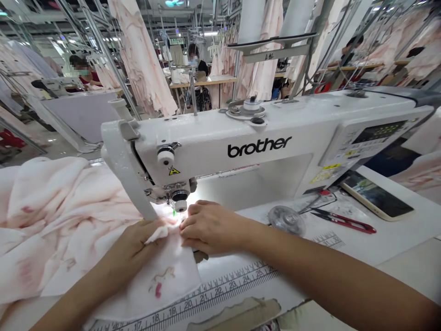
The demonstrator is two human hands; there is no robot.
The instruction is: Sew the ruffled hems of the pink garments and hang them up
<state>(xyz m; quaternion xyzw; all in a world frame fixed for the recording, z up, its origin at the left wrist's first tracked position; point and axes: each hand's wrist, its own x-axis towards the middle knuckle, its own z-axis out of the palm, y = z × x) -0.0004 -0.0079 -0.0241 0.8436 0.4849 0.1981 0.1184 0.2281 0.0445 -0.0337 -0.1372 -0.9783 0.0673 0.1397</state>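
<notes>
Both hands, we see, lie flat and open without gripping, the left hand (132, 248) and right hand (210, 228) pressing pink-blotched white fabric (165, 280) under the Brother sewing machine (258, 147) head.

Left hand (132, 248) and right hand (210, 227) rest palm-down, fingertips nearly meeting.

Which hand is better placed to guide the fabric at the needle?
Probably your right hand: its fingertips touch the fabric beside the needle area of the Brother sewing machine, while your left hand lies further off.
</notes>
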